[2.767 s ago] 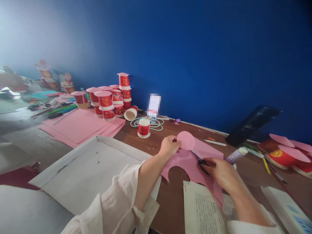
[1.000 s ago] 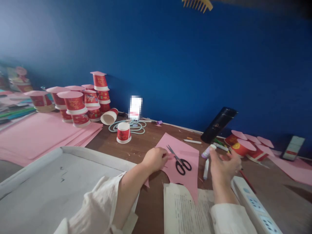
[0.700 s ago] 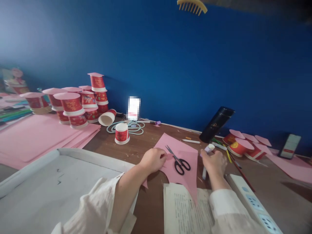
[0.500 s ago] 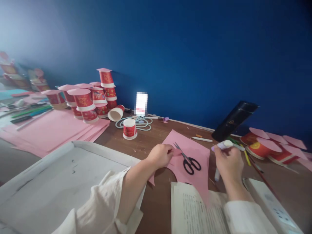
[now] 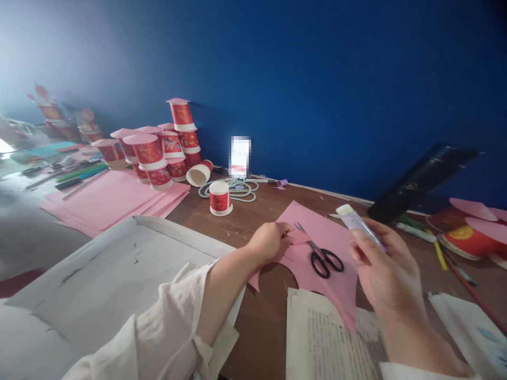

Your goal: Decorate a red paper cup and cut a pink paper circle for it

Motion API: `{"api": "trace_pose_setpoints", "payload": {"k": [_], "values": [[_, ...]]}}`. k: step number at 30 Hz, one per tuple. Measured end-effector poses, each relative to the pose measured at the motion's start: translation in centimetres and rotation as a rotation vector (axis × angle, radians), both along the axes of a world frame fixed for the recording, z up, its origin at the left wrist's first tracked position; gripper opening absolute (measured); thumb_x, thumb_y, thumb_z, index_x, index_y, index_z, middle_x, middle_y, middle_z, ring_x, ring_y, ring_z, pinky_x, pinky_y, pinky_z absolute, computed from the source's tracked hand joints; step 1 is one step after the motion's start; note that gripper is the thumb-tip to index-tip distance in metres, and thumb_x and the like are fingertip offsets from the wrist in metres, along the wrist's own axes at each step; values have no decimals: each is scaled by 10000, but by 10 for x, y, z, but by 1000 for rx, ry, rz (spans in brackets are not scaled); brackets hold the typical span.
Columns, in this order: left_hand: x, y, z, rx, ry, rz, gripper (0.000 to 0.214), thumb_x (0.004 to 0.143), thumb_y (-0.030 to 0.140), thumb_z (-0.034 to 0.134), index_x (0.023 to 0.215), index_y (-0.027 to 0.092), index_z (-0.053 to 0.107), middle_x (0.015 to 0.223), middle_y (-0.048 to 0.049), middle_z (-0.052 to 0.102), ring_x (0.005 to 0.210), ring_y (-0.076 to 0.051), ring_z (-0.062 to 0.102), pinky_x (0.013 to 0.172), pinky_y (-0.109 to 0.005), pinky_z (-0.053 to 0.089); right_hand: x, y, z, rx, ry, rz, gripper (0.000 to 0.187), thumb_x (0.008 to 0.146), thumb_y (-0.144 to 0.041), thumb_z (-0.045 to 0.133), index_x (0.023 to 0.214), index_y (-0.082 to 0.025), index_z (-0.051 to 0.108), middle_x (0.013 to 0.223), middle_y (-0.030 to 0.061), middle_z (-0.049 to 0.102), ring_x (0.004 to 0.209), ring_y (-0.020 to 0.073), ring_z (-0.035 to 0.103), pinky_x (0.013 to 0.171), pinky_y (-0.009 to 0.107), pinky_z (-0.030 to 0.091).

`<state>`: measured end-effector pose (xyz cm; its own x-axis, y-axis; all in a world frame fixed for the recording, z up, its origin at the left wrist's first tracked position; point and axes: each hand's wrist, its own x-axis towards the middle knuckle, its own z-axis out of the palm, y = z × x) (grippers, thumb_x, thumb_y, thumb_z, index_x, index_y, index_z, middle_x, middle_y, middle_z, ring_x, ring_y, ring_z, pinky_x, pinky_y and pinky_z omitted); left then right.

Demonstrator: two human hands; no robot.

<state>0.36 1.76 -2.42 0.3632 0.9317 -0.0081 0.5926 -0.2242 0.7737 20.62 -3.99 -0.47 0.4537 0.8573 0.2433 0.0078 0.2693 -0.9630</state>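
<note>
My left hand (image 5: 270,241) pinches a small piece of pink paper (image 5: 300,237) over a cut-out pink sheet (image 5: 295,214). Black-handled scissors (image 5: 325,262) lie on that sheet, their blades slightly apart and the tips beside the small piece. To the right, my right hand (image 5: 396,274) is wrapped round a glue stick (image 5: 358,224), a clear tube with a pale end tilted up to the left. An open book (image 5: 317,338) lies under the sheet's lower edge. An upturned red paper cup (image 5: 221,199) stands on the table beyond my left hand.
Stacked red cups with pink tops (image 5: 147,153) stand at the left on pink sheets (image 5: 99,203). A white tray-like board (image 5: 158,253) fills the near left. A black cylinder (image 5: 420,184) leans by the blue wall. More red cups (image 5: 467,237) sit far right.
My right hand has turned and come closer, and the glue stick now points up to the left. The view has shifted somewhat to the left. My left hand keeps its pinch on the pink piece.
</note>
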Motion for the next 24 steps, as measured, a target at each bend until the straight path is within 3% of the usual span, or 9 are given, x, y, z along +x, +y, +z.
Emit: {"api": "trace_pose_setpoints", "payload": {"k": [3, 6, 12, 24], "values": [[2, 0, 0, 0, 10, 22, 208, 818, 238, 589, 935, 213, 760, 862, -38, 743, 798, -181, 644, 717, -247, 472, -1, 1, 7, 41, 261, 86, 299, 632, -313, 873, 831, -222, 669, 775, -37, 594, 619, 64, 495, 511, 193, 411], [2, 0, 0, 19, 14, 16, 209, 824, 235, 576, 908, 214, 766, 867, -37, 744, 814, -183, 645, 734, -246, 476, -3, 1, 8, 40, 414, 169, 295, 633, -312, 867, 734, -207, 611, 756, -47, 605, 615, 57, 517, 503, 179, 426], [0, 0, 1, 10, 15, 15, 243, 829, 262, 583, 978, 214, 769, 898, -52, 751, 826, -191, 656, 765, -263, 491, -4, 4, -3, -82, 497, 258, 265, 727, -426, 801, 880, -234, 702, 932, 23, 767, 913, 183, 736, 613, 232, 581], [1, 2, -4, 43, 20, -4, 244, 848, 279, 571, 973, 225, 773, 939, -52, 761, 852, -197, 662, 777, -270, 483, -5, 8, -13, -160, 523, 210, 409, 780, -585, 742, 982, -233, 694, 959, 38, 785, 886, 213, 768, 642, 259, 634]]}}
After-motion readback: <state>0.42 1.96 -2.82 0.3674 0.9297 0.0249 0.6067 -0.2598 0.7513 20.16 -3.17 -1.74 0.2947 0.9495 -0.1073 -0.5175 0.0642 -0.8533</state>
